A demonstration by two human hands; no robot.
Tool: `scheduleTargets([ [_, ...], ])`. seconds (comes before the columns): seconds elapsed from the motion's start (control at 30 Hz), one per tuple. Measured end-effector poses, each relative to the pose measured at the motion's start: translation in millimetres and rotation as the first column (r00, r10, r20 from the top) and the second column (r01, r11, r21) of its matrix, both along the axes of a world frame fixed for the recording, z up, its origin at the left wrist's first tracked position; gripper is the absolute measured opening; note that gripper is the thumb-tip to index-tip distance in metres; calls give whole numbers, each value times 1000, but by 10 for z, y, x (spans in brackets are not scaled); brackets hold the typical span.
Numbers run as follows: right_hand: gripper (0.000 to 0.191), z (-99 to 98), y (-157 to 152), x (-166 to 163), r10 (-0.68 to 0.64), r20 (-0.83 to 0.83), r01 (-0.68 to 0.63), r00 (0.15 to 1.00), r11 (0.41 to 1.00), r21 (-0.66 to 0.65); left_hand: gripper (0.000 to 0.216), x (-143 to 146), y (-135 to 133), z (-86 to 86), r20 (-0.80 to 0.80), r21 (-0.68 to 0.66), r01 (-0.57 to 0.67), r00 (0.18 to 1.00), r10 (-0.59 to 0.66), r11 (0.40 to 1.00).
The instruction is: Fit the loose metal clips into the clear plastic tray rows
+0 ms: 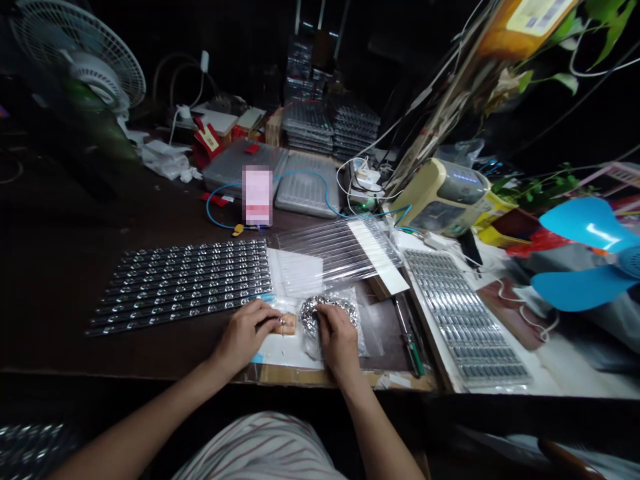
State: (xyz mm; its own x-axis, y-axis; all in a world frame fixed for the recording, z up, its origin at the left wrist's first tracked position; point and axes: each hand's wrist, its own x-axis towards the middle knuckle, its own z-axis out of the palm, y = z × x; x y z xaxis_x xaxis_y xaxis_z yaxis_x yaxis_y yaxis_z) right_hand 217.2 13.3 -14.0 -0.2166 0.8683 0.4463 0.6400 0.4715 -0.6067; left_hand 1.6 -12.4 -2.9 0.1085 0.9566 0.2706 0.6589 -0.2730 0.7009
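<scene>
My left hand (pixel 250 333) pinches something tiny and shiny at the edge of a small tan block (pixel 287 325); the piece is too small to name. The block lies on a white sheet (pixel 295 348) at the desk's front. To its right, an open clear plastic bag (pixel 313 343) holds many small silvery metal parts (pixel 311 310). My right hand (pixel 340 337) reaches into this bag with its fingertips down among the parts. Those fingers are bent together, and what they hold, if anything, is hidden.
Rows of dark strips with shiny fittings (pixel 185 283) lie at left. Behind the bag are clear ribbed plastic trays (pixel 330 250). A green-handled screwdriver (pixel 414 353) and a filled tray (pixel 465 317) lie at right. A propped phone (pixel 257 197) trails a blue cable. A blue-bladed fan (pixel 585 227) stands far right.
</scene>
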Motion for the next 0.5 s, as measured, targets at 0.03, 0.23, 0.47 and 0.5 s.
scheduleTargets([
  [0.03, 18, -1, 3, 0, -2, -7, 2, 1000, 1000, 1, 14, 18, 5, 7, 27, -24, -8, 1000, 9, 1000],
  [0.23, 16, 25, 0, -15, -4, 13, 4, 1000, 1000, -11, 13, 83, -1, 27, 27, -40, -23, 999, 24, 999],
  [0.47, 19, 64, -15, -9, 22, 21, -21, 1000, 1000, -16, 12, 95, -17, 26, -32, 17, -5, 999, 5, 1000],
  [0.5, 18, 74, -19, -4, 22, 28, -21, 999, 1000, -10, 11, 96, -19, 24, -37, 25, -1, 999, 2, 1000],
])
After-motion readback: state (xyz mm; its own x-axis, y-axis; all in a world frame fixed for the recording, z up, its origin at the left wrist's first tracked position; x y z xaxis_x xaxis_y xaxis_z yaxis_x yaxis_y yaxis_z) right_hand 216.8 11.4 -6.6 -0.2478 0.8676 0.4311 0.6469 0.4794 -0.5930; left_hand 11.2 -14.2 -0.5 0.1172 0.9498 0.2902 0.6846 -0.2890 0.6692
